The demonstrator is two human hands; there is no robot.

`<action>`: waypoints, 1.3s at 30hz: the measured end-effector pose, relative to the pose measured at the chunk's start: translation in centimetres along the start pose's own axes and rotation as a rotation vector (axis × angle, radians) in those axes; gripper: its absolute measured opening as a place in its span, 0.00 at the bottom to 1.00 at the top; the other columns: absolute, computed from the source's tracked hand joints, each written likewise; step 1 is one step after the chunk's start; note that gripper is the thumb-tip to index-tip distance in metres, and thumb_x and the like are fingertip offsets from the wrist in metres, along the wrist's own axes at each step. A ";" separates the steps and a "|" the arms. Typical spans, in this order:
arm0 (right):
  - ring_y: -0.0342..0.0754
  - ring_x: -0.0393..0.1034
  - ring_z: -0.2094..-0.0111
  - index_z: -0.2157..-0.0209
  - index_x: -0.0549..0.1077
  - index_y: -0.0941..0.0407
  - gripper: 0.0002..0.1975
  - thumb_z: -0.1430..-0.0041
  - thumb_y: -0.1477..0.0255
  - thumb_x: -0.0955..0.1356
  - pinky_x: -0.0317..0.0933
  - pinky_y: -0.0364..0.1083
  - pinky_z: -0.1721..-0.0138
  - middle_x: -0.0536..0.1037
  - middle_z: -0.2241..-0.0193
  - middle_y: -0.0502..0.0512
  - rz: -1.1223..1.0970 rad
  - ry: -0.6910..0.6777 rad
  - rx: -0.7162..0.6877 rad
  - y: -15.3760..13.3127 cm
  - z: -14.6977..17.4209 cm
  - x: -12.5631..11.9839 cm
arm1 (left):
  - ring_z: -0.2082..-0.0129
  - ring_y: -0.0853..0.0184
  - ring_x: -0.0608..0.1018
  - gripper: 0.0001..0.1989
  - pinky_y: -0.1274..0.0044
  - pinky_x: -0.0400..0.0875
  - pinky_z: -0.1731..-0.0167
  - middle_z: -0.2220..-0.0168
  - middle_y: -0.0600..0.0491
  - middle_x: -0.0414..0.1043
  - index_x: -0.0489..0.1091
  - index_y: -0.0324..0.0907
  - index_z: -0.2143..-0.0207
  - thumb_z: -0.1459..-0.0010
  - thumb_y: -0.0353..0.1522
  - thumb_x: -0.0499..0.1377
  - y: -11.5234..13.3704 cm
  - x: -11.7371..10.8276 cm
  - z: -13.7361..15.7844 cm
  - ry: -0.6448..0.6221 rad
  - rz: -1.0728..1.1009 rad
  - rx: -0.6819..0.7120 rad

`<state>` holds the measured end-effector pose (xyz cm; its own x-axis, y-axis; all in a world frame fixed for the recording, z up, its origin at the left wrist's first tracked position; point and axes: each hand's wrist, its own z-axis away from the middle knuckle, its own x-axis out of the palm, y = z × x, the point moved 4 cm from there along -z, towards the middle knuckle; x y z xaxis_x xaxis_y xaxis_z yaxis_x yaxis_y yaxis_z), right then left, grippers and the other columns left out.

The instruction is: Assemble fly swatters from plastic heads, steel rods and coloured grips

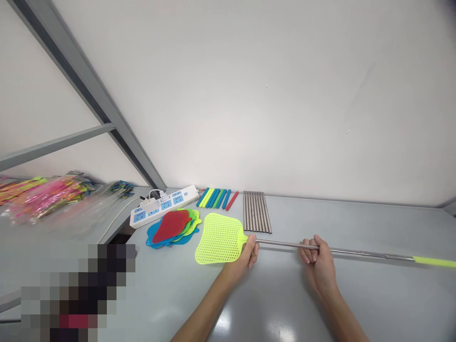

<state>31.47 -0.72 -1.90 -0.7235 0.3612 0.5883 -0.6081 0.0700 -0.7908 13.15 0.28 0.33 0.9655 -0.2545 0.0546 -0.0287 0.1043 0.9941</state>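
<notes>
The person's left hand (248, 252) pinches the neck of a yellow fly swatter (220, 240), whose flat head is just below the middle of the frame. The right hand (319, 259) curls around its thin metal rod (278, 243), lower right. The yellow grip (432, 261) reaches the right edge. Metal tubes (255, 212) lie near the middle.

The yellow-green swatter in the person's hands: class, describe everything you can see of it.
The yellow-green swatter has a broad, perforated, plastic-looking head, a thin, stepped, metallic-looking rod and a blurred yellow-green grip reaching the picture's right edge. It stretches sideways, head leftmost, sloping slightly down the picture rightward. The left hand holds it beside the head; the right hand holds the rod.
</notes>
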 end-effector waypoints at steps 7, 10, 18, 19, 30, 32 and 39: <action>0.40 0.45 0.85 0.90 0.51 0.56 0.22 0.45 0.69 0.60 0.44 0.45 0.81 0.48 0.89 0.44 0.046 0.020 -0.040 0.3 0.4 0.1 | 0.86 0.74 0.55 0.18 0.80 0.49 0.84 0.91 0.60 0.47 0.58 0.42 0.83 0.46 0.42 0.46 -0.4 0.2 0.1 0.023 0.040 -0.055; 0.40 0.45 0.85 0.90 0.52 0.55 0.22 0.45 0.69 0.60 0.43 0.45 0.80 0.48 0.89 0.44 0.029 0.019 -0.034 0.3 0.7 0.2 | 0.86 0.74 0.55 0.19 0.80 0.49 0.84 0.90 0.60 0.48 0.58 0.42 0.83 0.46 0.43 0.45 -0.6 0.3 0.1 0.016 0.037 -0.053; 0.40 0.45 0.84 0.90 0.52 0.56 0.22 0.44 0.69 0.60 0.43 0.44 0.80 0.48 0.89 0.45 0.021 0.000 -0.015 0.5 0.8 0.3 | 0.87 0.74 0.55 0.20 0.80 0.47 0.85 0.91 0.60 0.50 0.60 0.41 0.82 0.46 0.44 0.44 -1.0 0.5 -0.1 -0.019 0.071 -0.062; 0.40 0.45 0.84 0.90 0.52 0.56 0.22 0.44 0.68 0.60 0.43 0.44 0.80 0.48 0.89 0.45 0.023 -0.006 -0.011 0.6 0.8 0.3 | 0.87 0.74 0.55 0.20 0.80 0.48 0.85 0.91 0.60 0.50 0.60 0.41 0.82 0.46 0.45 0.44 -1.1 0.5 -0.1 -0.025 0.082 -0.062; 0.40 0.45 0.85 0.89 0.50 0.55 0.22 0.44 0.67 0.59 0.43 0.44 0.80 0.49 0.89 0.44 0.094 -0.071 0.034 1.5 1.4 1.2 | 0.88 0.75 0.53 0.21 0.80 0.48 0.84 0.92 0.61 0.50 0.58 0.41 0.81 0.46 0.46 0.42 -1.8 -0.2 0.3 -0.121 0.139 -0.129; 0.40 0.45 0.85 0.89 0.50 0.55 0.22 0.44 0.66 0.59 0.42 0.44 0.80 0.49 0.89 0.44 0.110 -0.067 0.042 1.7 1.3 1.2 | 0.89 0.75 0.52 0.21 0.81 0.48 0.84 0.92 0.61 0.51 0.58 0.41 0.81 0.46 0.46 0.42 -1.8 -0.2 0.2 -0.113 0.139 -0.133; 0.41 0.45 0.84 0.91 0.50 0.55 0.24 0.45 0.66 0.60 0.42 0.44 0.80 0.49 0.89 0.45 0.242 -0.069 0.070 1.3 0.4 0.6 | 0.89 0.75 0.53 0.21 0.80 0.45 0.85 0.93 0.60 0.50 0.57 0.41 0.84 0.46 0.45 0.44 -2.6 -0.2 0.1 -0.023 0.102 -0.131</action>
<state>30.16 -0.79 -2.53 -0.8700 0.2951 0.3951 -0.4337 -0.0765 -0.8978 13.04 -0.05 -2.25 0.9530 -0.2582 0.1586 -0.0910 0.2553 0.9626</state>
